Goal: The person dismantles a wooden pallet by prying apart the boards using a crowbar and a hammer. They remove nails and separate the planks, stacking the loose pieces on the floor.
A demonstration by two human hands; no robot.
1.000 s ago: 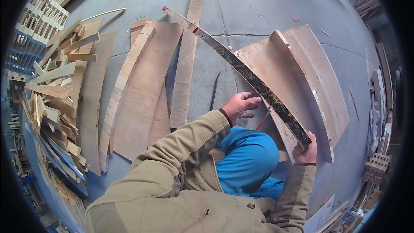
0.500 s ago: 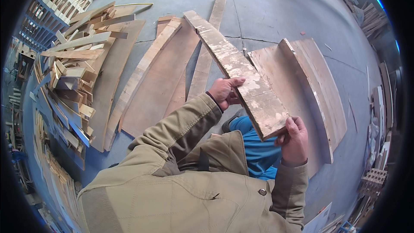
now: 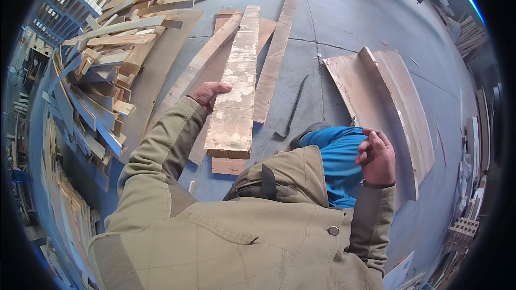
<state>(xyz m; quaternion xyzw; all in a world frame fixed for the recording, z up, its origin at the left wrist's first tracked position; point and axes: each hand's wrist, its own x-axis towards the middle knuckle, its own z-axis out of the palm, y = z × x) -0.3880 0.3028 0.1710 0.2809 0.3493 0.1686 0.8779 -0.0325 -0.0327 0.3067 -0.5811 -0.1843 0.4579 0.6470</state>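
Observation:
A long wooden board (image 3: 236, 86) with a worn, patchy pale face is gripped at its left edge by my left hand (image 3: 210, 95), thumb on top. Its near end points toward me, over other boards on the floor. My right hand (image 3: 376, 157) is held up apart from the board, over my blue trouser leg, with its fingers curled and nothing visible in them. Between the board and my leg, a dark pry bar (image 3: 294, 108) with a hooked near end lies on the floor.
Left stands a heap of wood offcuts (image 3: 107, 75). Behind the held board are a narrow plank (image 3: 277, 56) and another plank (image 3: 199, 59). On the right lies a wide wooden panel (image 3: 344, 75) with an upright strip (image 3: 389, 107) along it. Stacked timber lines the right side.
The board has swung left and turned to point straight away from me. My right hand has let go of its near end. The pry bar has come into view.

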